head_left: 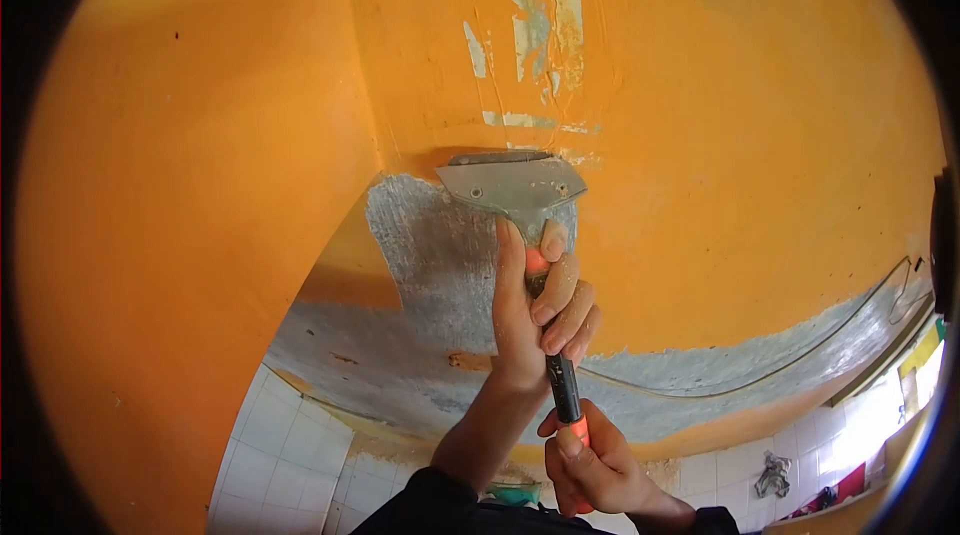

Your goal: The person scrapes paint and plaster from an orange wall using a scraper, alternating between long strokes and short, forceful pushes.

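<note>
A wall scraper (515, 190) with a wide grey metal head and a black and orange handle is held upright against the orange wall (700, 155). My left hand (545, 305) wraps its fingers around the upper handle, just below the head, the thumb lying along the left side. Lower down, my right hand (595, 465) grips the orange end of the same handle. The blade's top edge lies at the wall, just above a bare grey patch (440, 245). Crumbs of dust cling to the head and to my left fingers.
Peeled pale spots (540, 30) and cracked paint show above the scraper. A wall corner stands to the left. A thin cable (690, 395) runs along the grey band below. White tiles (290, 425) cover the lower walls, and a bright window (915, 380) is at the right.
</note>
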The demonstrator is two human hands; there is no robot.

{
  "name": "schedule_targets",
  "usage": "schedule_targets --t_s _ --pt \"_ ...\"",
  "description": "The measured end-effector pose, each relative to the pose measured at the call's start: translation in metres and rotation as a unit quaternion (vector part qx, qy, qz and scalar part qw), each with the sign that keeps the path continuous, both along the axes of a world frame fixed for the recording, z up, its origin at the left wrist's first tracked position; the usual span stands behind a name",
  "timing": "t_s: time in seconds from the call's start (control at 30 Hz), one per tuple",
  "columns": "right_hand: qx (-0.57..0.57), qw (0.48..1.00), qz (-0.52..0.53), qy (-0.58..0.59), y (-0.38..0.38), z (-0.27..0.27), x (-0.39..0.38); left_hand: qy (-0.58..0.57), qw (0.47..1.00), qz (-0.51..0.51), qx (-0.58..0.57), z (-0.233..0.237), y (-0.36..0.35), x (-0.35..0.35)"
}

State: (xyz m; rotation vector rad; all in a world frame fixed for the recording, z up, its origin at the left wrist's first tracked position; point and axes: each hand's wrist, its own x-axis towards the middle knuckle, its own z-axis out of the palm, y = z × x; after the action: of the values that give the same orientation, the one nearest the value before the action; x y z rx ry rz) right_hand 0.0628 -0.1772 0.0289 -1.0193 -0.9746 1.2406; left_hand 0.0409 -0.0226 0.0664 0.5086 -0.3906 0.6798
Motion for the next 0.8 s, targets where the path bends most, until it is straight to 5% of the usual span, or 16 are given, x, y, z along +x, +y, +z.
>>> schedule_targets --t_s 0.13,0.17,0.27,0.4,0.47,0.8 --pt "-0.043 0.995 -0.002 0.093 -0.013 -0.010 -0.008 0.005 1.000 -0.005 0.013 -0.005 0.000 0.001" --pt "0.054 0.998 -0.013 0.043 -0.005 -0.011 -0.009 -0.009 1.000 -0.011 0.012 -0.004 0.001 0.003" --pt "0.069 0.997 0.003 0.033 0.001 -0.003 -0.005 -0.011 1.000 -0.019 0.005 0.001 0.002 0.000" --pt "-0.035 0.996 0.018 0.079 -0.009 -0.013 0.000 -0.043 0.998 -0.043 0.006 -0.008 -0.002 0.004" --pt "0.105 0.994 -0.014 0.029 0.000 -0.012 -0.005 -0.041 0.998 -0.041 -0.001 -0.002 0.000 0.004" --pt "0.062 0.996 0.007 0.058 -0.008 0.003 -0.004 -0.023 1.000 0.002 0.009 0.006 -0.001 0.001"
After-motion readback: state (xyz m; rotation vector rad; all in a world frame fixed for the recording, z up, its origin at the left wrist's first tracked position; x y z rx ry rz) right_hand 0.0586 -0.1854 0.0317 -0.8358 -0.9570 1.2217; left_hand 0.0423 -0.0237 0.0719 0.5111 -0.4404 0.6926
